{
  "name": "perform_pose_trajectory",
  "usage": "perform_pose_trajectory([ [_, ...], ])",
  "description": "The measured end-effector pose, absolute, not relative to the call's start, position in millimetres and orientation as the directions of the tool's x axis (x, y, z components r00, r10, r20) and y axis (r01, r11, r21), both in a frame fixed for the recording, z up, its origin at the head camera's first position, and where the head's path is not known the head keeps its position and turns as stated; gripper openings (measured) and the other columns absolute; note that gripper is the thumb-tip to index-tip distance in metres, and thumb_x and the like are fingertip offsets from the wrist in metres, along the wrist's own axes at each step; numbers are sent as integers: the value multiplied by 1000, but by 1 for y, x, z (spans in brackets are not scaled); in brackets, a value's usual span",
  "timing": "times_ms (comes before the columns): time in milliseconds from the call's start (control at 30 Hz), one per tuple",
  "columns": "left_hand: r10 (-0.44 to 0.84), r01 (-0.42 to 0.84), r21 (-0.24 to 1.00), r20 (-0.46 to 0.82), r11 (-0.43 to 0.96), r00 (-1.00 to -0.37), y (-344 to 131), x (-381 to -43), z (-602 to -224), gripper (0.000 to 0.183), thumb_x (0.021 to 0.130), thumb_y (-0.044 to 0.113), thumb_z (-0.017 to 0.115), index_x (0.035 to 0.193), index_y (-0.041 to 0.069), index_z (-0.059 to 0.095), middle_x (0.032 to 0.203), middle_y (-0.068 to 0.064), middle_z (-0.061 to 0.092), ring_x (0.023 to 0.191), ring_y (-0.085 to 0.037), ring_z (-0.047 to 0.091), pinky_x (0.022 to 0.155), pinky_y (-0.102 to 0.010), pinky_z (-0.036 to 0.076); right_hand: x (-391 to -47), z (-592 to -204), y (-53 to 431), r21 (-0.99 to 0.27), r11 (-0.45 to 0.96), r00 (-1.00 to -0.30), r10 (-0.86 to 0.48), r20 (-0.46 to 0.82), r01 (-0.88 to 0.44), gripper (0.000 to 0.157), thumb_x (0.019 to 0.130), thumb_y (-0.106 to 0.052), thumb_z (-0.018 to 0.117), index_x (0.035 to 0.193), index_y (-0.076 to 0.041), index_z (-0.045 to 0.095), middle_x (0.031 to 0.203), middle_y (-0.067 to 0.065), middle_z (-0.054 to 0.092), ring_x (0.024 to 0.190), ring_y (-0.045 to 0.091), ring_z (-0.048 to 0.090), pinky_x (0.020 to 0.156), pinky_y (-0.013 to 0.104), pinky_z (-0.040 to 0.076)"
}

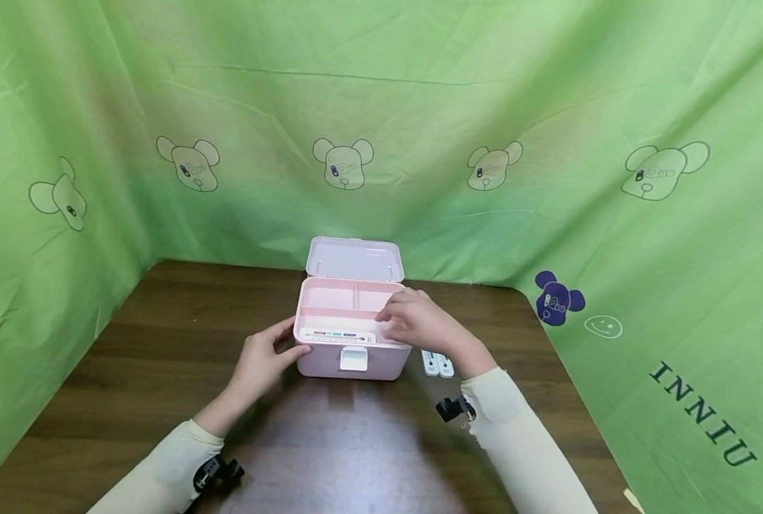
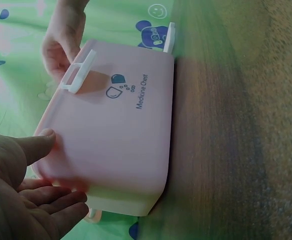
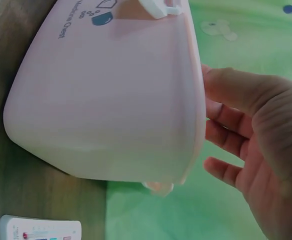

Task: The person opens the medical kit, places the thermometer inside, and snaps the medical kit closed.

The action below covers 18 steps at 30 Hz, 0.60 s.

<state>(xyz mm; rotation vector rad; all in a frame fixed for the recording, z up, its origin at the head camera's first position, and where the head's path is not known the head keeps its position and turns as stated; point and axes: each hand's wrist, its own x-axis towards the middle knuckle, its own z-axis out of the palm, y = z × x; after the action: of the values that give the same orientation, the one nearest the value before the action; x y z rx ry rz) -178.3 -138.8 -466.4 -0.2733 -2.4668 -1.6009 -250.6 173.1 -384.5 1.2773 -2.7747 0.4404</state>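
A pink medicine chest (image 1: pixel 330 363) stands with its lid (image 1: pixel 355 259) raised, showing a divided tray (image 1: pixel 327 293) inside. In the tray's front compartment lies a flat white strip with coloured marks (image 1: pixel 339 335). My left hand (image 1: pixel 262 360) steadies the chest's left front corner, thumb on the front face and relaxed fingers along the side. My right hand (image 1: pixel 413 321) reaches into the right end of the front compartment, its fingers loosely bent. In the right wrist view, the chest's rim hides some fingertips of the right hand (image 3: pixel 271 130); nothing shows between the fingers.
Two similar white strips (image 1: pixel 437 363) lie side by side on the wooden table (image 1: pixel 227 307), right of the chest. A white latch (image 1: pixel 354 358) hangs on the chest's front. Green printed cloth (image 1: pixel 420 86) encloses the table at the back and sides.
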Motion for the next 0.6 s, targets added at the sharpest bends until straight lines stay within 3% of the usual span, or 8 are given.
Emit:
perform_pose_trajectory([
  [367,44,245,881,249,405,-968,-142,-179,-468,62,86,16,84,141,0,61,131,-18,68,120,-30,67,99,-46,57,-220,-396,207,-335,621,-700,-557,447,-708,11,92,-20,77,101,-13,77,95,-6,71,102,18,59,93,42,43],
  [600,55,247,873,247,420,-967,-141,-178,-467,63,86,18,85,141,0,60,133,-18,68,121,-31,67,99,-46,57,-198,-417,237,-415,619,-719,-388,577,-667,15,84,-6,82,98,-10,77,97,-2,73,99,19,60,91,33,46],
])
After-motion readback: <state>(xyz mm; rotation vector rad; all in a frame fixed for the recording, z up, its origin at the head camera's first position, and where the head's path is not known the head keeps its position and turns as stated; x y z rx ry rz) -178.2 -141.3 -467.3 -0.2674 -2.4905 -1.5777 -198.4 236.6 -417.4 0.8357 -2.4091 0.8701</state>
